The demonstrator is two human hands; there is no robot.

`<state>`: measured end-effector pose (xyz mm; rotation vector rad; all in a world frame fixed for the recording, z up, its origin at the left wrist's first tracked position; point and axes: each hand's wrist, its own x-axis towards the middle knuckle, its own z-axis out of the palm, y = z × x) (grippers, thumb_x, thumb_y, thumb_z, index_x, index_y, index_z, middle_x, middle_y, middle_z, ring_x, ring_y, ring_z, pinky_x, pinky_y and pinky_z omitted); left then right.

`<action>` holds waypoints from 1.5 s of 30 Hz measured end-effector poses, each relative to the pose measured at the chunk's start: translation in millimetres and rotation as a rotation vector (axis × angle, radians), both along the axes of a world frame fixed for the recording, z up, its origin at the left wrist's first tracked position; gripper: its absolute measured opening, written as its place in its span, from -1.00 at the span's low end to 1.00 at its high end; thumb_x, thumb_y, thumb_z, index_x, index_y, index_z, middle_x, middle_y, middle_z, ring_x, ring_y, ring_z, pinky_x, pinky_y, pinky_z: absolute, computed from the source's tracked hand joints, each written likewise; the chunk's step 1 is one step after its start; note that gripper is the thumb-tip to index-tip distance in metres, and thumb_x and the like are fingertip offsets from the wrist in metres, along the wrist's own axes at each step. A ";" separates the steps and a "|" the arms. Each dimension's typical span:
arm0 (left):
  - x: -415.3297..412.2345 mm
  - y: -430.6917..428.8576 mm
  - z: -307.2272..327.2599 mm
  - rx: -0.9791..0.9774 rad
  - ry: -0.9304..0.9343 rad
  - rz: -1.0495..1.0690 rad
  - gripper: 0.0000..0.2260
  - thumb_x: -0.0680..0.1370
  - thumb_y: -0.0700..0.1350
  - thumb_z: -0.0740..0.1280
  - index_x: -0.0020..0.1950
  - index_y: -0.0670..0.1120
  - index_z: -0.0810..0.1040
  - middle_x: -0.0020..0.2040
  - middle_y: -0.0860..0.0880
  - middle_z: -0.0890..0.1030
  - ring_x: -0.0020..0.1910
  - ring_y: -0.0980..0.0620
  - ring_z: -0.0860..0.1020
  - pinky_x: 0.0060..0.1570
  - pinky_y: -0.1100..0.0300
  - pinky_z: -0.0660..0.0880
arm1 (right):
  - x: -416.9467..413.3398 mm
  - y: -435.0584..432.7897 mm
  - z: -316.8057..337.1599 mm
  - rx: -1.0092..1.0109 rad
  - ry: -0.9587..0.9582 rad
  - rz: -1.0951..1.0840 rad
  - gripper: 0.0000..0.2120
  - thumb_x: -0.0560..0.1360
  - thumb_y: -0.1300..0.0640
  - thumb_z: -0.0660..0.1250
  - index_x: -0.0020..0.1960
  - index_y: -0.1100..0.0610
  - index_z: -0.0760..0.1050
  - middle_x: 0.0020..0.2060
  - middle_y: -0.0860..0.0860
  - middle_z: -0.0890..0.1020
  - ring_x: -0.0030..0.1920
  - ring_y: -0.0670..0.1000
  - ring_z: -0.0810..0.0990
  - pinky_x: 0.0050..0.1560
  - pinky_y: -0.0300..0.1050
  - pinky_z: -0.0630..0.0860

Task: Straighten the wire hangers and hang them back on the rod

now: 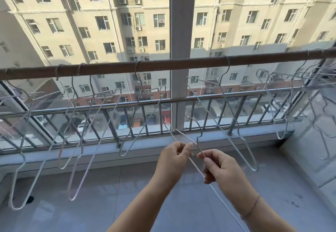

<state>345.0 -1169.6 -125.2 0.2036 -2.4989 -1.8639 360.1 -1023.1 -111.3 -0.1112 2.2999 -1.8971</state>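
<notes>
A brown rod (pixel 163 64) runs across the window from left to right. Several thin wire hangers hang from it, among them one (pixel 143 120) left of the middle and one (pixel 234 122) right of the middle. Below the rod I hold a bent white wire hanger (pixel 197 170) in both hands. My left hand (pixel 174 156) pinches its shoulder wire. My right hand (pixel 220 168) grips the wire just under its hook, which points up toward the rod. The hanger's lower part runs down behind my right forearm.
A metal railing (pixel 181 100) stands in front of the window glass, above a pale sill (pixel 145 151). A bunch of more hangers (pixel 309 86) crowds the rod's right end. Grey floor tiles lie below, and a wall ledge (pixel 309 159) rises at the right.
</notes>
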 end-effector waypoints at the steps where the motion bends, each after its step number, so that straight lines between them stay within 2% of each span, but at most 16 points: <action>1: 0.5 3.9 4.3 0.059 -0.008 -0.035 -0.75 0.51 0.10 0.31 -0.25 -0.02 0.61 -0.28 -0.03 0.65 -0.26 0.08 0.56 -0.07 0.03 0.50 | 1.5 -2.3 5.4 -0.054 0.008 -0.013 -0.83 0.53 0.30 0.20 -0.10 0.17 0.55 -0.50 0.00 0.49 -0.47 -0.03 0.46 -0.40 -0.19 0.53; 5: -8.7 15.6 35.2 0.271 0.076 -0.088 -0.82 0.51 -0.03 0.36 -0.18 -0.11 0.64 -0.29 -0.01 0.65 -0.25 0.11 0.59 -0.14 0.24 0.52 | 2.0 -7.9 31.7 -0.209 0.077 -0.039 -0.86 0.51 0.27 0.24 -0.06 0.17 0.58 -0.52 -0.02 0.47 -0.46 -0.06 0.42 -0.44 -0.22 0.48; 8: -18.4 21.4 65.3 0.312 0.145 -0.108 -0.86 0.49 -0.08 0.38 -0.12 -0.15 0.64 -0.32 0.04 0.64 -0.34 0.23 0.56 -0.24 0.39 0.48 | -4.2 -6.4 54.5 -0.264 0.147 -0.071 -0.88 0.50 0.21 0.27 -0.06 0.17 0.58 -0.52 0.00 0.48 -0.49 -0.05 0.40 -0.49 -0.25 0.40; 12: -36.4 31.1 103.7 0.390 0.172 -0.089 -0.87 0.51 -0.12 0.37 -0.09 -0.17 0.63 -0.30 -0.03 0.60 -0.36 0.16 0.51 -0.26 0.34 0.47 | -26.9 -4.5 81.8 -0.290 0.251 -0.091 -0.85 0.51 0.18 0.26 0.00 0.18 0.57 -0.53 -0.03 0.46 -0.50 -0.05 0.32 -0.52 -0.23 0.25; 15: -54.3 35.3 124.1 0.407 0.192 -0.070 -0.88 0.52 -0.14 0.35 -0.13 -0.16 0.63 -0.33 -0.03 0.59 -0.39 0.14 0.50 -0.39 0.41 0.45 | -48.1 -5.3 96.1 -0.326 0.294 -0.105 -0.85 0.53 0.19 0.25 -0.03 0.16 0.59 -0.49 0.02 0.46 -0.54 -0.13 0.31 -0.57 -0.31 0.25; 17: -66.5 37.6 130.7 0.395 0.159 -0.052 -0.88 0.52 -0.14 0.34 -0.16 -0.15 0.62 -0.32 -0.03 0.60 -0.38 0.11 0.52 -0.45 0.43 0.43 | -62.6 -5.5 99.3 -0.347 0.259 -0.113 -0.84 0.53 0.19 0.24 -0.06 0.11 0.60 -0.52 -0.01 0.45 -0.56 -0.14 0.31 -0.59 -0.32 0.24; 19: -78.1 40.4 130.7 0.369 0.098 -0.017 -0.87 0.52 -0.13 0.34 -0.20 -0.13 0.60 -0.35 -0.02 0.59 -0.40 0.11 0.51 -0.49 0.40 0.42 | -76.8 -5.3 97.5 -0.343 0.199 -0.125 -0.84 0.53 0.20 0.23 -0.06 0.15 0.59 -0.57 -0.04 0.43 -0.59 -0.14 0.30 -0.61 -0.32 0.23; 21: -86.9 42.9 124.7 0.324 0.037 0.016 -0.83 0.52 -0.12 0.35 -0.26 -0.12 0.57 -0.42 -0.01 0.55 -0.45 0.10 0.48 -0.47 0.33 0.40 | -87.2 -4.7 91.9 -0.316 0.137 -0.135 -0.84 0.54 0.21 0.22 -0.09 0.20 0.57 -0.60 -0.04 0.41 -0.63 -0.14 0.28 -0.64 -0.32 0.22; 25: -90.3 46.4 108.1 0.306 -0.024 0.017 -0.82 0.53 -0.11 0.34 -0.25 -0.14 0.56 -0.40 -0.03 0.54 -0.46 0.09 0.46 -0.42 0.29 0.35 | -93.7 -2.2 77.7 -0.274 0.083 -0.158 -0.79 0.53 0.18 0.24 -0.25 0.11 0.56 -0.58 -0.01 0.41 -0.63 -0.13 0.27 -0.64 -0.32 0.23; 29: -84.3 43.9 101.6 0.314 -0.015 0.045 -0.80 0.53 -0.13 0.33 -0.30 -0.10 0.54 -0.34 -0.04 0.55 -0.42 0.08 0.46 -0.35 0.26 0.37 | -96.3 4.7 71.9 -0.186 0.102 -0.176 -0.84 0.53 0.18 0.22 -0.10 0.16 0.57 -0.47 0.04 0.49 -0.55 -0.12 0.39 -0.54 -0.30 0.35; 35: -57.6 17.8 102.0 0.277 0.107 0.126 -0.88 0.54 -0.11 0.33 -0.15 -0.10 0.60 -0.28 -0.01 0.60 -0.33 0.10 0.51 -0.27 0.32 0.45 | -93.9 16.3 69.2 -0.093 0.140 -0.148 -0.81 0.55 0.21 0.18 0.11 0.20 0.48 -0.24 0.08 0.59 -0.27 -0.04 0.52 -0.23 -0.25 0.46; 37: -45.0 2.4 102.8 0.274 0.181 0.172 -0.90 0.53 -0.10 0.33 -0.12 -0.08 0.62 -0.27 0.00 0.61 -0.30 0.11 0.53 -0.24 0.33 0.48 | -90.3 16.0 69.3 -0.032 0.177 -0.133 -0.77 0.54 0.20 0.19 0.18 0.21 0.44 -0.18 0.03 0.57 -0.19 -0.04 0.52 -0.06 -0.17 0.44; 39: -30.1 -17.5 103.5 0.254 0.268 0.231 -0.91 0.53 -0.09 0.33 -0.11 -0.04 0.63 -0.26 0.01 0.63 -0.28 0.14 0.56 -0.23 0.34 0.52 | -83.8 13.0 71.1 0.037 0.213 -0.126 -0.72 0.54 0.21 0.20 0.24 0.22 0.40 -0.11 -0.01 0.56 -0.11 -0.07 0.51 0.02 -0.20 0.39; 42: -6.8 -55.7 104.1 0.171 0.414 0.364 -0.91 0.53 -0.11 0.33 -0.11 0.03 0.63 -0.27 0.04 0.64 -0.27 0.17 0.58 -0.23 0.37 0.52 | -70.8 3.5 72.1 0.188 0.268 -0.160 -0.58 0.54 0.15 0.21 0.37 0.19 0.29 0.22 0.11 0.48 0.19 0.05 0.46 0.24 -0.09 0.33; 43: -0.2 -70.7 104.3 0.149 0.453 0.427 -0.89 0.53 -0.12 0.33 -0.12 0.05 0.62 -0.27 0.04 0.64 -0.28 0.18 0.58 -0.25 0.38 0.51 | -64.1 -4.0 73.9 0.226 0.295 -0.184 -0.56 0.53 0.14 0.21 0.39 0.15 0.27 0.29 0.12 0.43 0.26 0.07 0.42 0.27 -0.04 0.31; 45: 7.9 -96.3 104.9 0.137 0.494 0.553 -0.87 0.54 -0.14 0.32 -0.12 0.07 0.60 -0.26 0.04 0.64 -0.31 0.20 0.57 -0.32 0.41 0.48 | -47.0 -22.1 81.8 0.228 0.406 -0.218 -0.59 0.52 0.15 0.22 0.36 0.08 0.29 0.29 0.11 0.43 0.25 0.03 0.42 0.26 -0.04 0.34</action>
